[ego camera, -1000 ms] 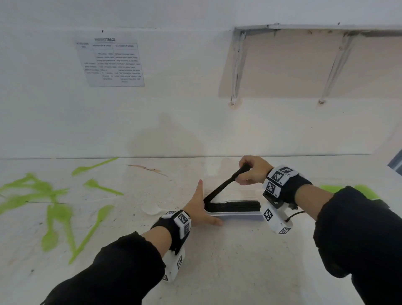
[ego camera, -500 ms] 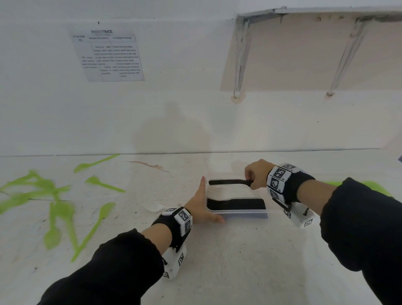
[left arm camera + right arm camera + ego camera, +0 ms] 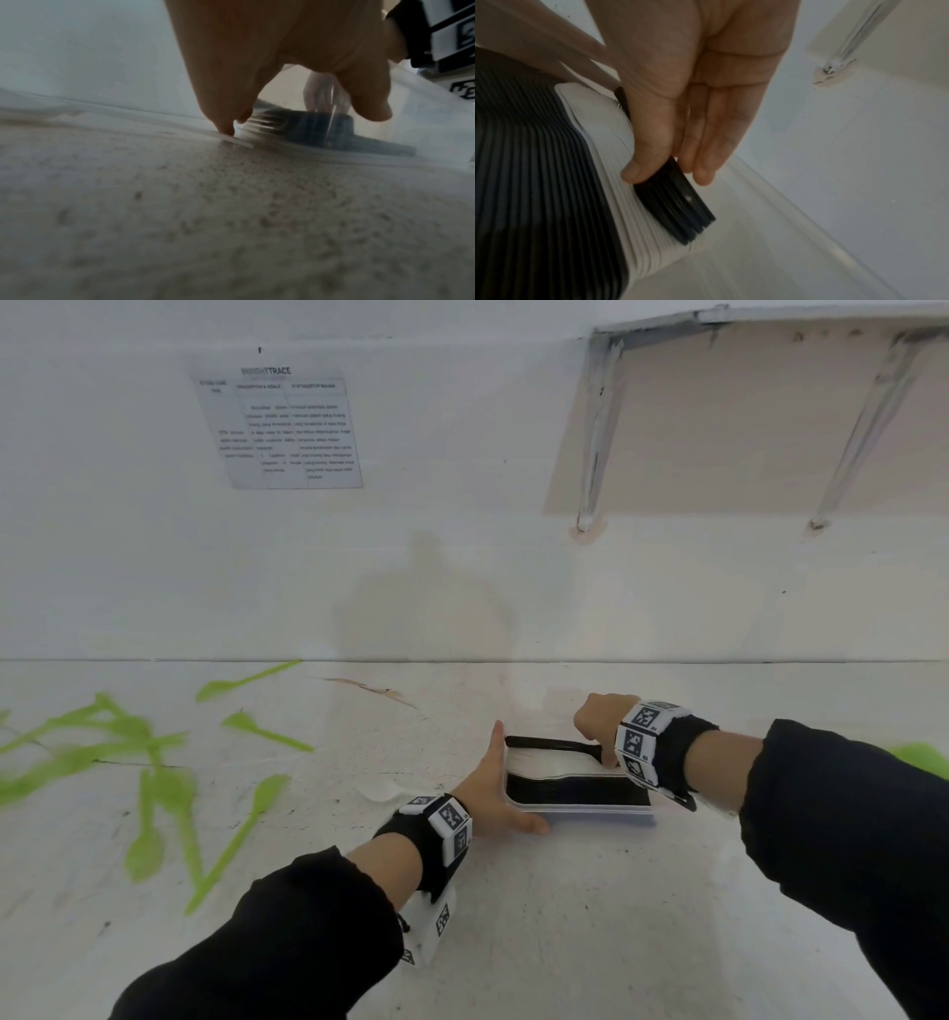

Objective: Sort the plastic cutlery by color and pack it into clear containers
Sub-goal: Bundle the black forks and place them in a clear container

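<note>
The left hand [image 3: 495, 801] lies flat-fingered against the left end of the clear container [image 3: 580, 809], thumb along its near corner, bracing it on the surface [image 3: 565, 916]. In the left wrist view one fingertip presses the container's thin rim. Inside the container, a black stack [image 3: 575, 792] fills the near side, with a band of white pieces [image 3: 554, 760] behind it. At the far side of the container, the right hand [image 3: 601, 719] pinches a small bunch of black cutlery [image 3: 677, 205] between thumb and fingers, setting it down beside the white band; in the head view the bunch [image 3: 552, 743] lies along the far wall.

Risks, as I judge them: the bunch sits against white pieces, not with the near black stack, so colours could end up mixed in one container. If the pinch lets go unevenly, the bunch may fan out and ride over the rim. The container is light; a hard push from the right could slide it if the left hand lifts.

Well to the left of the container, green cutlery [image 3: 154, 788] lies scattered, unsorted.
</note>
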